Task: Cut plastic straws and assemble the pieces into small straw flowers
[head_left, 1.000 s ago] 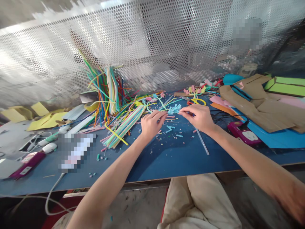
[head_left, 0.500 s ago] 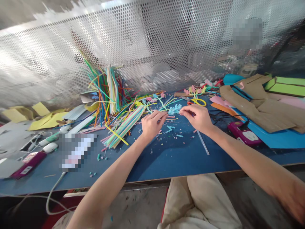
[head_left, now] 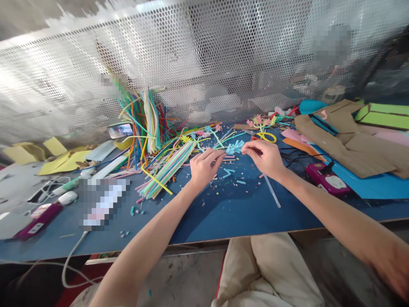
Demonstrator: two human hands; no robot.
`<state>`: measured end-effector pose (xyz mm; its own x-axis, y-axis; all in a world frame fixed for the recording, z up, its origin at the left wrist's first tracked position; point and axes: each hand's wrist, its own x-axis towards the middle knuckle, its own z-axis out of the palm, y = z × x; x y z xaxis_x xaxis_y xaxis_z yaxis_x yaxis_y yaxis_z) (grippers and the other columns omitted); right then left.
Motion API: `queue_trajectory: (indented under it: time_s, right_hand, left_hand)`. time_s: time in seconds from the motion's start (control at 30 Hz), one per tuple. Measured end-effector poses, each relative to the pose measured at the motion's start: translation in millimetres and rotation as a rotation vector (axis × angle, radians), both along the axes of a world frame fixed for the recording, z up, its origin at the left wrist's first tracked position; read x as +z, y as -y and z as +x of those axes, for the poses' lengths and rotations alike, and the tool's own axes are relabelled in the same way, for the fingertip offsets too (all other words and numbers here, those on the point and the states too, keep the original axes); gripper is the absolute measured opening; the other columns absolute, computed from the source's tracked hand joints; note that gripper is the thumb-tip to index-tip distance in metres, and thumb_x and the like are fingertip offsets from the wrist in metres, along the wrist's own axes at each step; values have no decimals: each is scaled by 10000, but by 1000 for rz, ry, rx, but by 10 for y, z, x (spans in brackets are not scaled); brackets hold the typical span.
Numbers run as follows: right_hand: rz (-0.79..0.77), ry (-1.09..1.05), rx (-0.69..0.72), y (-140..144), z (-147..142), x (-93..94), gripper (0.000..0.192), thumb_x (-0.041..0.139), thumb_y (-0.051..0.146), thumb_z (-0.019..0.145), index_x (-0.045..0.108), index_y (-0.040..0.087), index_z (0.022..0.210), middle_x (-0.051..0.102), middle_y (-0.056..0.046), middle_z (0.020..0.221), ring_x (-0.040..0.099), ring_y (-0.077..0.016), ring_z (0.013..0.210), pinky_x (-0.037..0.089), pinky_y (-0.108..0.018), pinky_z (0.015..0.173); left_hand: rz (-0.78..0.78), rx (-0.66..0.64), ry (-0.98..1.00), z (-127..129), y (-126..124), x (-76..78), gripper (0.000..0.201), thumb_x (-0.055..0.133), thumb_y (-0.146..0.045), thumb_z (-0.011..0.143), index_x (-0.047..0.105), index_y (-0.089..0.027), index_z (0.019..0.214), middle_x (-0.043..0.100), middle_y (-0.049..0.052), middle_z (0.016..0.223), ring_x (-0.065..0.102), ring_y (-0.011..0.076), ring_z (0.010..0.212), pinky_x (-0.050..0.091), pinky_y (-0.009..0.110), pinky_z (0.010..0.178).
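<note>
Over the middle of the blue table, a light-blue frilled piece (head_left: 234, 147) with several short petal-like lobes stretches between my two hands. My left hand (head_left: 206, 167) pinches its left end with thumb and fingers. At the other end, my right hand (head_left: 264, 157) has thumb and forefinger closed on its tip. Just beyond lie flower-like pieces, one with a blue bloom (head_left: 208, 128) and some with pink blooms (head_left: 258, 121). Yellow-handled scissors (head_left: 266, 137) rest behind my right hand. Small blue offcuts (head_left: 228, 172) are scattered below the piece.
To the left are a bundle of long pastel strips (head_left: 166, 170) and upright coloured sticks (head_left: 140, 128). A clear thin tube (head_left: 272, 192) lies near my right forearm. Purple power strips (head_left: 329, 179), brown paper (head_left: 348, 140), a phone (head_left: 120, 130) and a perforated metal screen (head_left: 217, 55) surround the workspace.
The blue frilled piece has turned slightly, and my right fingertips have shifted a little to the right. Both hands still hold it in almost the same place.
</note>
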<state>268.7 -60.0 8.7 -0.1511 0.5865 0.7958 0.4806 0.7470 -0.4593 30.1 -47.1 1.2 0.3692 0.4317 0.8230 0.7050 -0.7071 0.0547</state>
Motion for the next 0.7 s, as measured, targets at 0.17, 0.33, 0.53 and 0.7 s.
queue_trajectory:
  time_s: [0.17, 0.33, 0.53, 0.7]
  right_hand:
    - [-6, -7, -7, 1, -10, 1, 155, 618, 349, 950, 715, 240, 897, 731, 4, 788, 628, -144, 672, 483, -296, 663]
    - [-16, -20, -6, 11, -9, 8, 132, 630, 336, 942, 713, 245, 896, 728, 13, 786, 609, -135, 651, 471, -295, 645]
    - [-21, -12, -8, 23, -18, 20, 147, 639, 362, 931, 716, 242, 892, 706, 16, 753, 567, -125, 610, 458, -294, 621]
    - [-16, -7, -31, 35, -17, 32, 156, 650, 373, 917, 714, 235, 884, 696, 15, 728, 544, -117, 576, 448, -286, 595]
  left_hand:
    - [-13, 4, 11, 2, -5, -3, 158, 619, -299, 957, 756, -234, 1002, 743, 8, 852, 620, 87, 649, 436, 227, 627]
    - [-13, -4, 17, -1, -10, -5, 152, 624, -296, 954, 755, -233, 1000, 744, 7, 855, 618, 85, 647, 433, 225, 622]
    - [-29, 12, 30, -6, -19, -4, 161, 619, -308, 956, 753, -231, 1002, 739, 9, 855, 618, 86, 637, 432, 226, 610]
    - [-30, 24, 18, -11, -17, 6, 166, 615, -313, 959, 752, -234, 1005, 745, 9, 875, 624, 86, 638, 439, 229, 611]
